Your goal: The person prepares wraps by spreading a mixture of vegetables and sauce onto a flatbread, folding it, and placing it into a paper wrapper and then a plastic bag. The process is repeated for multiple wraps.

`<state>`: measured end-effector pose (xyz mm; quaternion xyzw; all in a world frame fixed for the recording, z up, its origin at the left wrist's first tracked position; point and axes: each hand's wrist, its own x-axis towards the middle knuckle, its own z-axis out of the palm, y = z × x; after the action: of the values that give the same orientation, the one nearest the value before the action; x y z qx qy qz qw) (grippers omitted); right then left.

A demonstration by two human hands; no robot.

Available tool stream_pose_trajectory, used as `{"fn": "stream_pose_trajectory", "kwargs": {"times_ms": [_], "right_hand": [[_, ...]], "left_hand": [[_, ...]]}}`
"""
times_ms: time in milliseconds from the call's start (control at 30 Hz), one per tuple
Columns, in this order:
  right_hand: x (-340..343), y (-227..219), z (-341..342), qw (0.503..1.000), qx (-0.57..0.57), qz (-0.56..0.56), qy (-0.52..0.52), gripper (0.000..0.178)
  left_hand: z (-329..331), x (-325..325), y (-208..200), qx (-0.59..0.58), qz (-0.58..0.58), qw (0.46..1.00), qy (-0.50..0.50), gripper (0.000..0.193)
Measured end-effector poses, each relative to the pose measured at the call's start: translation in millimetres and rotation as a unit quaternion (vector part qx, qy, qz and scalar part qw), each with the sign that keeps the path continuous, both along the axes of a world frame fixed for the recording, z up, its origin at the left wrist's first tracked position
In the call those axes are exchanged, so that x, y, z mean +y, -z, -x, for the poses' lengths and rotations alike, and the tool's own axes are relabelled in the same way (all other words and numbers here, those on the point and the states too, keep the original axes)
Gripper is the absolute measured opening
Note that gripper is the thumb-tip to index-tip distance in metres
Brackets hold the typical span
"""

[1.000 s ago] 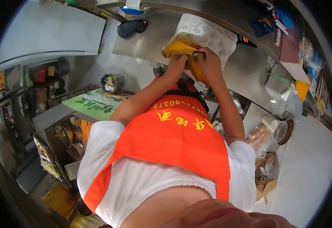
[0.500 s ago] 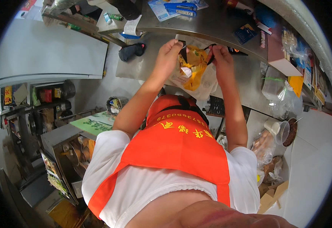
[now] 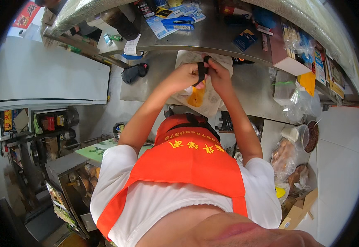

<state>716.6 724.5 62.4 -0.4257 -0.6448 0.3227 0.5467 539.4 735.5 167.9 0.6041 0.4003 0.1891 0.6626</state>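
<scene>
Both hands are close together over the metal counter (image 3: 249, 88), above a yellow plastic bag (image 3: 196, 98) that lies on a sheet of printed pale paper (image 3: 213, 106). My left hand (image 3: 184, 77) is closed, with a black strap (image 3: 201, 72) across its fingers. Beside it my right hand (image 3: 219, 75) pinches a black end of what looks like the same strap. The hands cover most of the bag, and I cannot see how the strap is joined to it.
Over the counter's far side runs a metal shelf (image 3: 212, 35) with a blue stapler-like tool (image 3: 178, 23) and a dark bottle (image 3: 120, 24). A dark pouch (image 3: 134, 73) lies left of the paper. Clear plastic bags (image 3: 301, 101) hang at the right, above a bag of eggs (image 3: 283, 154).
My hands have come together from being apart, with the black strap drawn between them. They now cover more of the yellow bag. The whole view has shifted slightly.
</scene>
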Motion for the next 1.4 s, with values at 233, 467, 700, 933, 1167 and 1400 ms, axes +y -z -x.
{"fn": "stream_pose_trajectory", "kwargs": {"times_ms": [233, 467, 700, 933, 1167, 1400], "right_hand": [[27, 11, -27, 0.966, -0.130, 0.209, -0.080, 0.035], [0, 45, -52, 0.888, 0.363, 0.203, -0.196, 0.025], [-8, 5, 23, 0.916, 0.255, 0.298, -0.084, 0.024], [3, 31, -2, 0.921, 0.266, 0.244, -0.145, 0.020], [-49, 99, 43, 0.950, 0.248, 0.188, 0.037, 0.034], [-52, -153, 67, 0.928, 0.168, 0.000, 0.334, 0.031]], "left_hand": [[34, 58, 57, 0.106, -0.133, 0.985, -0.012, 0.026], [63, 18, 83, -0.197, -0.017, 0.978, -0.059, 0.018], [19, 2, 48, -0.121, -0.027, 0.987, -0.103, 0.039], [44, 25, 69, 0.026, -0.187, 0.975, -0.121, 0.012], [19, -26, 64, -0.036, -0.325, 0.942, -0.073, 0.010], [102, -50, -70, -0.231, -0.365, 0.900, -0.059, 0.045]]}}
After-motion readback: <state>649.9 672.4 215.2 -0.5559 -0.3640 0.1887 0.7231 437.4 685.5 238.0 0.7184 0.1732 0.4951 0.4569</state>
